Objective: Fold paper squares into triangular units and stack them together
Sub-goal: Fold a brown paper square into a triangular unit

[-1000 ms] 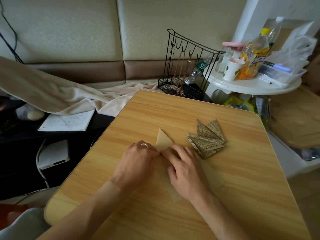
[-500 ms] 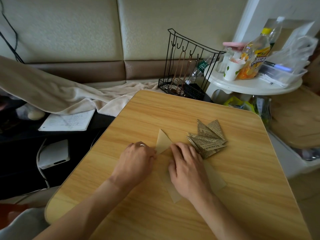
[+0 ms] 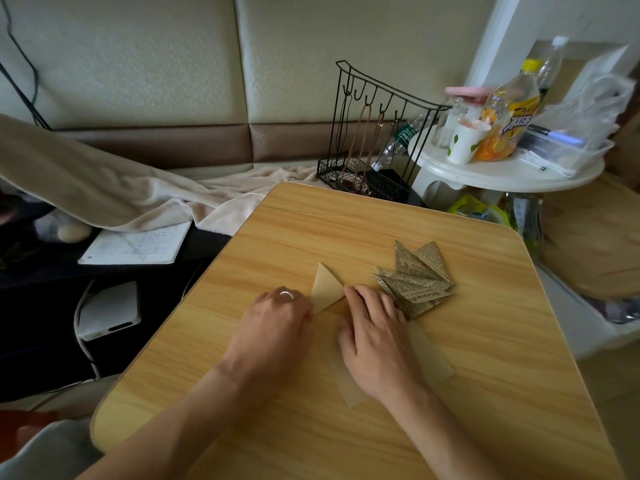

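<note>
The tan paper (image 3: 325, 289) lies flat near the middle of the wooden table (image 3: 485, 358), partly folded, with a triangular flap pointing away from the person and its near corners showing out from under the right wrist. The right hand (image 3: 377, 337) lies palm down on it, fingers straight and close together, pressing the sheet to the table; its fingertips reach the base of the flap. The left hand (image 3: 273, 327) rests at the paper's left edge with a ring on one finger; its fingers are bent under and touch the flap's left side, though whether they pinch the paper cannot be told. Just right of the right hand's fingers, touching or nearly so, sits the stack of newsprint triangles (image 3: 415, 277), fanned out, on the far right of the hands.
</note>
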Tool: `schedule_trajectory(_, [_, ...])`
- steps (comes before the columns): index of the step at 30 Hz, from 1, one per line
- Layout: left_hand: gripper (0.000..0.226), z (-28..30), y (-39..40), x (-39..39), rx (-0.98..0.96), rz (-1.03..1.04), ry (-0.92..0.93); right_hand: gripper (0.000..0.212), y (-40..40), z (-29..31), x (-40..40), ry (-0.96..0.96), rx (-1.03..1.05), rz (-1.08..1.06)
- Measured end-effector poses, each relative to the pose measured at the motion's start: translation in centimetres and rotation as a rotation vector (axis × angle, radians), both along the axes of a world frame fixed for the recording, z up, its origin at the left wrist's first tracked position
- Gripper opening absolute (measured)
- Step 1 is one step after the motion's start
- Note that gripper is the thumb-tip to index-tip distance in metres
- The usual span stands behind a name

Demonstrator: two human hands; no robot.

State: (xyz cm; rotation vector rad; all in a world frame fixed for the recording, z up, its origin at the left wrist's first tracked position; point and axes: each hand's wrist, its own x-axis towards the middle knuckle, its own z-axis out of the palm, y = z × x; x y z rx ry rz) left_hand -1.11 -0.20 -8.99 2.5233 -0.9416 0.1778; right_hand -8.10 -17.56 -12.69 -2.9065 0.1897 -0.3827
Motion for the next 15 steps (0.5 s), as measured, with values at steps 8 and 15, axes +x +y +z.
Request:
schedule_trajectory(8, [0.039,-1.3,-0.8,1.0,0.089,0.063,-0.019,0.026,-0.2,0.3,0.0,-0.147,0.114,0.128])
schedule_trajectory(15, [0.045,-0.7,-1.9,1.1,-0.074,0.204,0.222,0.035,-0.3,0.2,-0.1,-0.138,0.167,0.14])
